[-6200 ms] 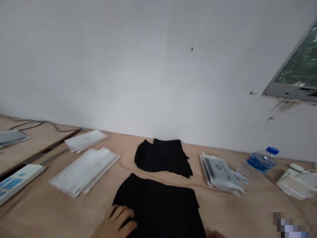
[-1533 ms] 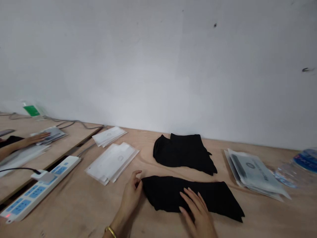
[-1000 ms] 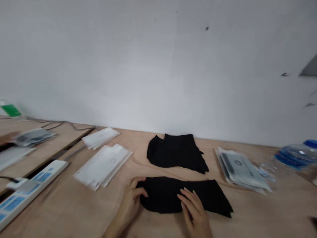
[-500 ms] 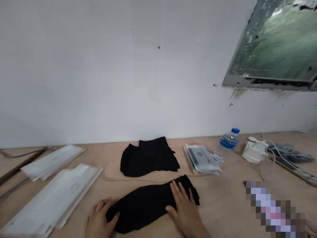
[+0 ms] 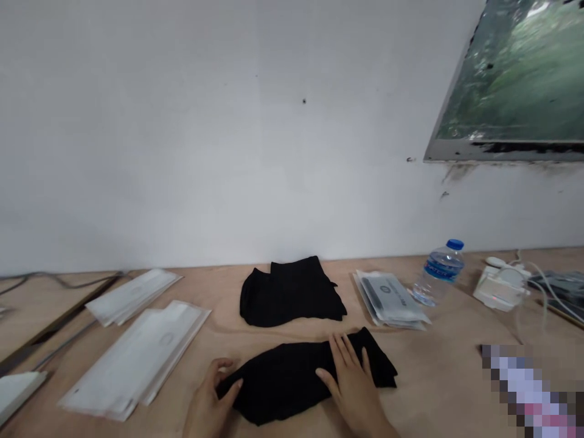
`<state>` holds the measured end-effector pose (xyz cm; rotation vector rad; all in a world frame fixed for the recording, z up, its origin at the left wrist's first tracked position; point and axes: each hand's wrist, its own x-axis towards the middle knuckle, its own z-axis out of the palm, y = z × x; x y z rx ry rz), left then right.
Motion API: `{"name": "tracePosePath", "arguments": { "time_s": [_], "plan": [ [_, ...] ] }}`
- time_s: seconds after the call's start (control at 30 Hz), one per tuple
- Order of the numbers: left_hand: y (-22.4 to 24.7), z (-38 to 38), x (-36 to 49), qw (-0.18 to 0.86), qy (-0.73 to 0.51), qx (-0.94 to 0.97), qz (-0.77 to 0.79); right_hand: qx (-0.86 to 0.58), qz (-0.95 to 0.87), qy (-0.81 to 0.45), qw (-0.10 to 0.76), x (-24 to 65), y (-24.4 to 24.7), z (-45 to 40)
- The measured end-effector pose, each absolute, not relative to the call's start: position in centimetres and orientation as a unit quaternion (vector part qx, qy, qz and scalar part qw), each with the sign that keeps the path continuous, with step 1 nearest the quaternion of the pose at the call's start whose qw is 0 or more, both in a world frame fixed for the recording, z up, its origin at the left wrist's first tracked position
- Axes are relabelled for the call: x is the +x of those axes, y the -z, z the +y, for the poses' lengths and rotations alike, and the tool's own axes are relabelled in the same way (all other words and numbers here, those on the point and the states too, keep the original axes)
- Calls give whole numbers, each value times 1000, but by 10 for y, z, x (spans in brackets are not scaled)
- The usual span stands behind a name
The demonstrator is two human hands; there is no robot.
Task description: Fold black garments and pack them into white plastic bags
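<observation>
A long piece of folded black fabric (image 5: 283, 380) lies flat in front of me, its exact kind hard to tell. At its left end is my left hand (image 5: 213, 395), thumb over the edge and fingers curled around it. My right hand (image 5: 353, 383) rests flat on the right part of the fabric, fingers stretched out and thumb spread. Just behind it, towards the wall, lies a second black fabric piece (image 5: 292, 295), folded and untouched.
White flat packets lie in two stacks at left, a rear stack (image 5: 132, 295) and a front stack (image 5: 137, 359). Right of the fabric are printed translucent packets (image 5: 392, 301), a water bottle (image 5: 440, 271) and a white charger with cables (image 5: 499, 286). A pixelated object (image 5: 524, 389) lies front right.
My view has turned slightly left, so everything sits further right in the picture. Both hands stay on the same fabric, and the fabric keeps its shape.
</observation>
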<state>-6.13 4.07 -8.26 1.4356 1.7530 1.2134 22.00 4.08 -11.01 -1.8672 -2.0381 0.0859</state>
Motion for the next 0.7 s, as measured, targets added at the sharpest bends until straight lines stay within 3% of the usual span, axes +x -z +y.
{"name": "tracePosePath", "arguments": {
  "time_s": [0.27,0.37,0.5,0.6,0.7],
  "plan": [
    [53,35,-43,445,-509,444,588,-480,-827,-128,265,138,114,21],
    [35,29,-16,510,-503,462,522,-472,-775,-204,368,127,107,22],
    [30,29,-1,451,-513,549,481,-521,-520,-422,529,142,102,30],
    [48,36,-8,389,-471,602,514,-541,-325,-529,567,176,113,35],
    [69,48,-12,383,-431,618,535,-539,-276,-539,586,207,132,32]
  ]
}}
